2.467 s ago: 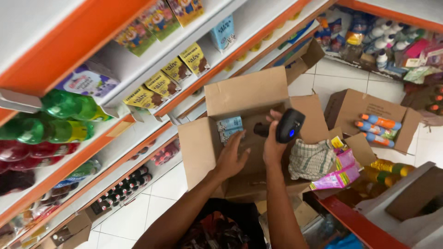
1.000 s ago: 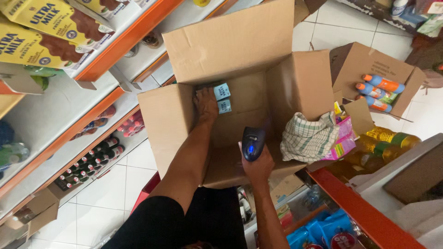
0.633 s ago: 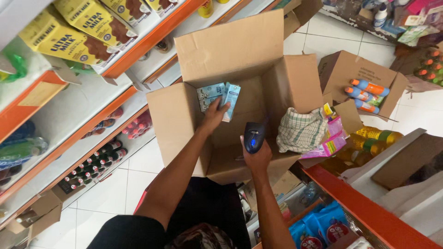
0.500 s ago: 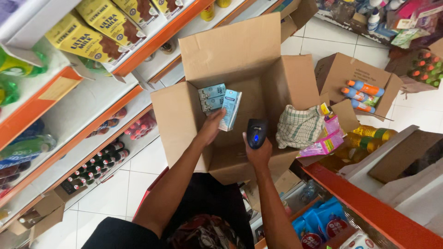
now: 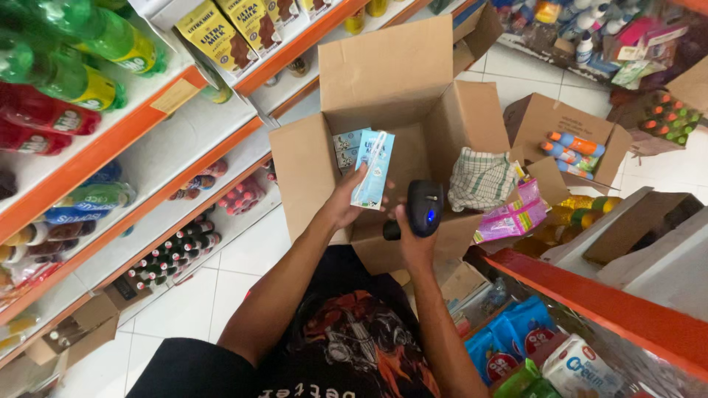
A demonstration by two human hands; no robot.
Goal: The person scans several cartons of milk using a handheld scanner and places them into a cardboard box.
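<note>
the small light-blue carton stands nearly upright over the open cardboard box, its long axis running from the top flap down toward the person, the top leaning slightly right. the left hand pinches its lower end, thumb on the front face. just right of it, the right hand is wrapped tight around a black handheld scanner showing a blue light. more cartons stand inside the box; a checked cloth hangs on its right wall.

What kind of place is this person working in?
Most likely a small grocery shop aisle: orange-edged shelves stocked with bottled drinks, an open cardboard box on the floor, and a handheld scanner in the right hand.
</note>
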